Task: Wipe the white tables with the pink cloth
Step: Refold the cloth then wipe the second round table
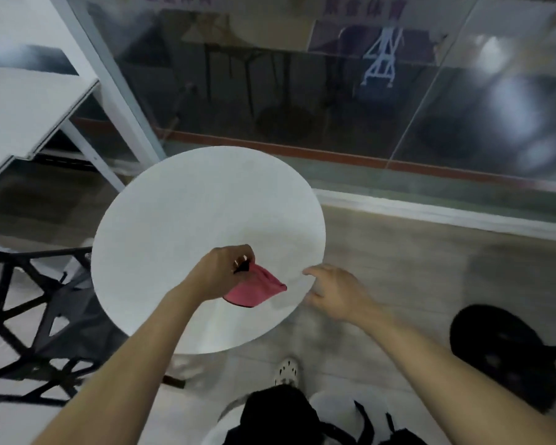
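Cloth pinched over the near edge of the round surface

The left hand (220, 271) pinches one pink cloth (257, 289) by a corner, bunched and hanging low over the near side of the round surface (190, 213); the right hand (337, 293) is empty, fingers loosely spread by the right rim. To wipe well, flatten the cloth under the palm and sweep overlapping arcs out to the rim. Count: one cloth, two hands, two white surfaces, the rectangular surface (23, 110) farther left
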